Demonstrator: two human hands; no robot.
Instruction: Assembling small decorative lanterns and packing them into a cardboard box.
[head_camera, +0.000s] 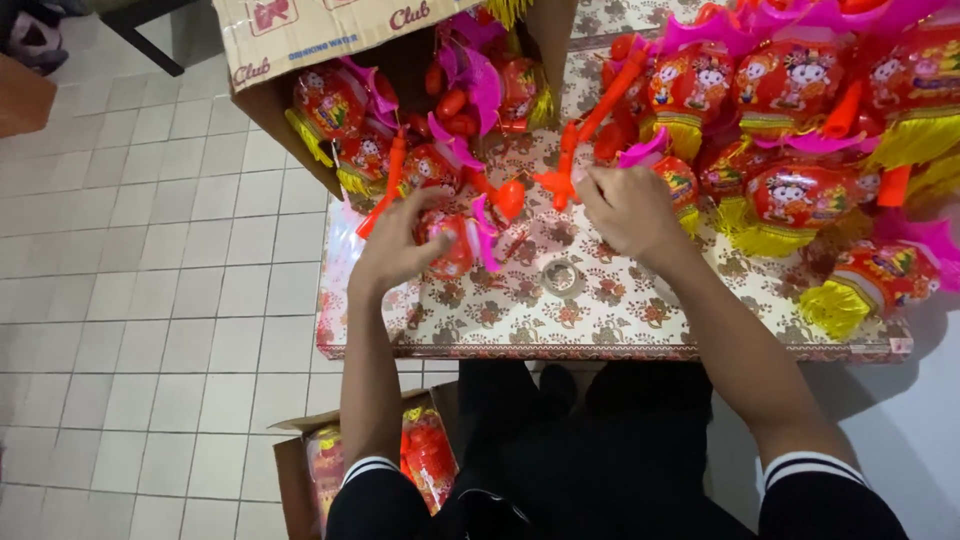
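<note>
The left hand (395, 245) holds a red lantern (452, 245) over the counter (600, 320), its grip closed around it. The right hand (625, 205) pinches an orange stick (560, 180). It seems best to keep the lantern steady while the stick is fitted.

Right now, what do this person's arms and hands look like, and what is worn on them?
Both forearms are bare from the elbow down. The left hand and right hand wear no gloves, and no rings or watch can be seen. Near each elbow sits a black sleeve ending in a cuff with thin white stripes; the other sleeve matches it.
</note>
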